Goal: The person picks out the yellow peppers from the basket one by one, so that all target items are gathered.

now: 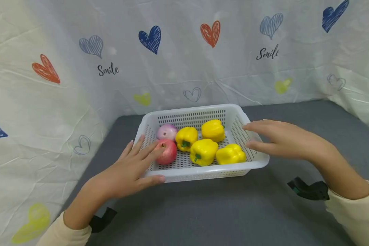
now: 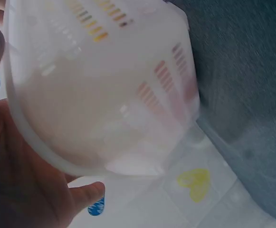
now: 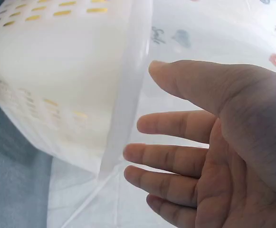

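A white perforated plastic basket (image 1: 200, 172) stands on the dark grey cloth. In it lie a red apple (image 1: 169, 153), a purple onion (image 1: 167, 132) and several yellow bell peppers (image 1: 203, 152). My left hand (image 1: 127, 171) spreads its straight fingers over the basket's near left corner, partly covering the apple's left side. By the left wrist view, this hand (image 2: 28, 185) is beside the rim; contact is unclear. At the basket's right side, my right hand (image 1: 283, 140) is held with extended fingers. The right wrist view shows its fingers (image 3: 171, 159) near the rim, holding nothing.
Dark grey cloth (image 1: 203, 212) covers the table around the basket. Behind and to the left hangs a white sheet (image 1: 172, 68) printed with hearts and the word Smile. A black strap (image 1: 310, 189) sits at the right wrist, another (image 1: 103, 220) at the left.
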